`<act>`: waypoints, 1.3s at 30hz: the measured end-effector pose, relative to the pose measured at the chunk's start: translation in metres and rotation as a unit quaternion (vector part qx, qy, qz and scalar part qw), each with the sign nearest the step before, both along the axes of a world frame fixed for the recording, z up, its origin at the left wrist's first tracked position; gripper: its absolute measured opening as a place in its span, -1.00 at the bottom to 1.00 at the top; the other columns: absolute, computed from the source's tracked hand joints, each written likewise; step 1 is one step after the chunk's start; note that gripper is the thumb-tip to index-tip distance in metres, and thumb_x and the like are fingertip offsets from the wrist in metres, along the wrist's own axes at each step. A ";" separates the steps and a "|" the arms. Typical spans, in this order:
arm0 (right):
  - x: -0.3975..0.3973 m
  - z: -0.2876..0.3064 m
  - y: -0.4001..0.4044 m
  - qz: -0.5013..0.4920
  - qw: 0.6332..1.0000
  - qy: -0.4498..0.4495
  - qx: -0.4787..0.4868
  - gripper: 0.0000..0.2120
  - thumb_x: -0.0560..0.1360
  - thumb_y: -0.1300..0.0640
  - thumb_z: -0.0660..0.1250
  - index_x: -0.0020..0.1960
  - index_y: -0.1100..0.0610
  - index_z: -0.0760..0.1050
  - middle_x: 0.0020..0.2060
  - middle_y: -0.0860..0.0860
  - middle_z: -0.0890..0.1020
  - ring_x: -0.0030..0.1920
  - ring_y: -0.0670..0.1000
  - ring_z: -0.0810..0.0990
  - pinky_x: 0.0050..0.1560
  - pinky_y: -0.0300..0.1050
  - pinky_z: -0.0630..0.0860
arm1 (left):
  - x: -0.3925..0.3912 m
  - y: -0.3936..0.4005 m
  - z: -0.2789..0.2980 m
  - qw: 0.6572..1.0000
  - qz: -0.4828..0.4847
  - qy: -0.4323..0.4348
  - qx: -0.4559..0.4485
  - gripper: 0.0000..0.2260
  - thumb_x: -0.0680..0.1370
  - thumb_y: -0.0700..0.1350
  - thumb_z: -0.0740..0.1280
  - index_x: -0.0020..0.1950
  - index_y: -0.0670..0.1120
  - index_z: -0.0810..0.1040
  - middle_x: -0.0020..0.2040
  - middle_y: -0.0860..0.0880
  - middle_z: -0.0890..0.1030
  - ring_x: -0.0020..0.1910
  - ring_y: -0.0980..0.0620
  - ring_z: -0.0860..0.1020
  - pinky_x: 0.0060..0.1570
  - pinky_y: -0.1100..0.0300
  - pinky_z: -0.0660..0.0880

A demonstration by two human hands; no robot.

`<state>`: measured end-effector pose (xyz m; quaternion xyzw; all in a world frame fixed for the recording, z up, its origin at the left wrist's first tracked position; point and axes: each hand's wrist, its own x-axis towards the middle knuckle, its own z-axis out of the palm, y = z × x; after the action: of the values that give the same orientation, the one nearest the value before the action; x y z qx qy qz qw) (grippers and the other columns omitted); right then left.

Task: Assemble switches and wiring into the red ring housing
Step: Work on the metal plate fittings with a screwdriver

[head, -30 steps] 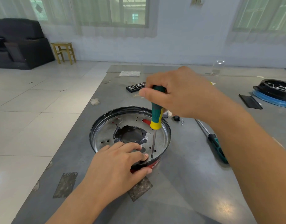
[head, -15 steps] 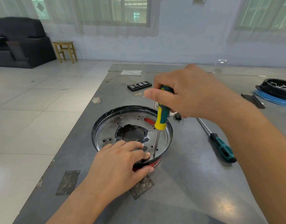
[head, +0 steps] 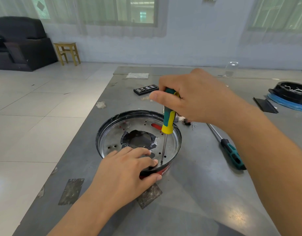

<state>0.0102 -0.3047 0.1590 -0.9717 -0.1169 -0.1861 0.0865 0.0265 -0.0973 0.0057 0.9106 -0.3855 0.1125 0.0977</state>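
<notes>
Screwdriver [head: 168, 122] now more upright than before, right hand [head: 194, 97] slightly farther right over the housing [head: 112, 123].

A ring housing [head: 138, 133] sits near the left edge of the bench [head: 189, 201], a left hand [head: 126, 174] on its near rim and a right hand [head: 194, 97] holding a screwdriver [head: 167, 123] upright inside it. A second screwdriver [head: 230, 149] lies to its right; a bit case [head: 146, 89] lies behind it, a tray [head: 290, 92] at the far right edge.
</notes>
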 end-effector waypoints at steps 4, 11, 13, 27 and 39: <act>0.001 -0.004 -0.006 0.012 0.986 0.119 0.118 -0.74 0.57 -0.14 0.05 0.20 -0.25 0.39 -0.07 -0.11 0.68 -0.10 -0.11 0.67 -0.10 0.09 0.59 | 0.001 0.000 -0.001 1.000 0.001 -0.002 -0.005 -0.55 0.50 0.42 0.15 0.08 0.27 0.74 0.17 0.24 0.69 0.01 0.11 0.68 -0.19 0.14 0.56; -0.006 0.003 -0.002 0.080 0.988 0.081 0.108 -0.86 0.61 -0.14 0.33 0.11 -0.12 0.50 -0.18 -0.05 0.68 -0.29 -0.15 0.70 -0.23 -0.19 0.59 | 0.000 0.000 0.000 1.000 0.005 -0.002 0.002 -0.52 0.50 0.43 0.12 0.10 0.27 0.74 0.19 0.25 0.69 0.03 0.11 0.67 -0.14 0.13 0.57; -0.005 0.002 0.006 0.052 0.997 0.031 0.044 -0.73 0.59 -0.26 0.28 -0.04 -0.06 0.45 -0.34 -0.04 0.64 -0.38 -0.11 0.63 -0.34 -0.08 0.53 | 0.000 0.000 -0.001 1.000 0.009 0.001 0.006 -0.49 0.50 0.45 0.09 0.14 0.28 0.72 0.23 0.26 0.67 0.08 0.12 0.66 -0.09 0.12 0.56; -0.005 -0.011 -0.001 0.041 0.979 0.075 0.185 -0.86 0.59 -0.16 0.33 0.04 -0.12 0.45 -0.22 -0.01 0.70 -0.35 -0.12 0.71 -0.31 -0.13 0.66 | 0.000 0.001 -0.002 1.000 0.001 -0.005 0.000 -0.50 0.51 0.44 0.11 0.13 0.27 0.73 0.21 0.24 0.68 0.04 0.11 0.66 -0.14 0.13 0.57; -0.002 -0.008 0.003 0.048 0.967 0.132 0.213 -0.84 0.63 -0.04 0.22 0.21 -0.14 0.41 -0.02 0.03 0.72 -0.14 0.04 0.75 -0.04 0.14 0.69 | 0.000 0.000 -0.001 1.000 0.002 -0.006 0.003 -0.51 0.51 0.43 0.11 0.14 0.28 0.73 0.20 0.24 0.68 0.04 0.11 0.67 -0.14 0.12 0.58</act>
<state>0.0077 -0.3017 0.1508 -0.9401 -0.1082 -0.0724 0.3149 0.0263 -0.0973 0.0050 0.9112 -0.3841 0.1167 0.0929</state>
